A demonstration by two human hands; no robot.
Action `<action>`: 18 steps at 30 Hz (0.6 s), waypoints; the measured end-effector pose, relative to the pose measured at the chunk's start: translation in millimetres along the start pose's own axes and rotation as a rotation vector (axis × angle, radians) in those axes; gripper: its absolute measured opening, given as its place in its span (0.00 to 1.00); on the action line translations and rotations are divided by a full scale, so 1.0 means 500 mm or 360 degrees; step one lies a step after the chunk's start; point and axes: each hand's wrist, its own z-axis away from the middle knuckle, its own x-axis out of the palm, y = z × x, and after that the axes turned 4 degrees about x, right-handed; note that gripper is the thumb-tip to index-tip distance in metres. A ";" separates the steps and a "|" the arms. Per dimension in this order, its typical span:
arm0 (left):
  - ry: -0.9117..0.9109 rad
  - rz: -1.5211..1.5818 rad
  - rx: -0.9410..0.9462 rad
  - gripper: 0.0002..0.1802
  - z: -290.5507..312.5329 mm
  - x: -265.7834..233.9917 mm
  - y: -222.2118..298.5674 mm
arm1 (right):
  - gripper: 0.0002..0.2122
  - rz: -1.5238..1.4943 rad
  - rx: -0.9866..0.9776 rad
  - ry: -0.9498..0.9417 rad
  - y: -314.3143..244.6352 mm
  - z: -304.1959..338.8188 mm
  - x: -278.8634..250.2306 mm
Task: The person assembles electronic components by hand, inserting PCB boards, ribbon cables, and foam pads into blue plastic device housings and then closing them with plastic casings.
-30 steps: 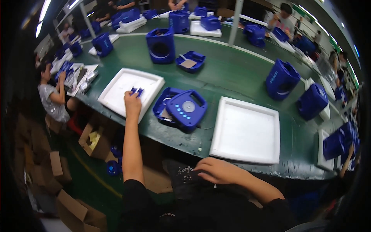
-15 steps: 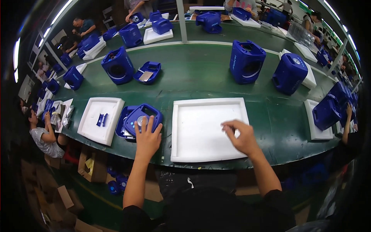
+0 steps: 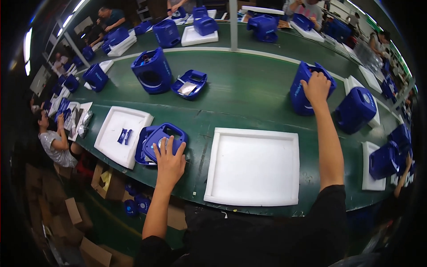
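My left hand (image 3: pixel 169 168) lies with spread fingers on a blue plastic cover (image 3: pixel 171 132) that has a carry slot and a round control panel. The cover sits on an open blue shell (image 3: pixel 140 149), whose inside is mostly hidden. Stretched far to the right, my right hand (image 3: pixel 317 87) grips the top rim of an upright blue speaker housing (image 3: pixel 300 95); its fingertips dip into the open top and are partly hidden. Between my arms, a shallow white foam tray (image 3: pixel 253 167) rests on the green bench.
Left of the cover, another foam tray (image 3: pixel 113 139) holds small blue parts (image 3: pixel 124 136). Beyond stand a blue housing (image 3: pixel 152 73) and an open shell (image 3: pixel 190 84). A closed blue unit (image 3: pixel 356 110) stands right of my right hand. Co-workers sit along both sides and the far line.
My right hand has moved from above the foam tray out to the far-right housing, now tilted, and grips its rim. My left hand stays on the cover. The view has shifted.
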 end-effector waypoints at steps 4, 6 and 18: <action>0.0105 -0.0046 -0.0220 0.24 -0.050 -0.009 -0.064 | 0.26 -0.0273 -0.0092 0.0041 0.062 0.014 -0.031; 0.0105 -0.0071 -0.0404 0.24 -0.089 -0.003 -0.114 | 0.25 -0.0528 -0.0221 0.0081 0.071 0.044 -0.091; -0.0844 0.0059 -0.0357 0.29 -0.272 0.001 -0.253 | 0.29 -0.1021 -0.0891 -0.0141 0.005 0.409 -0.541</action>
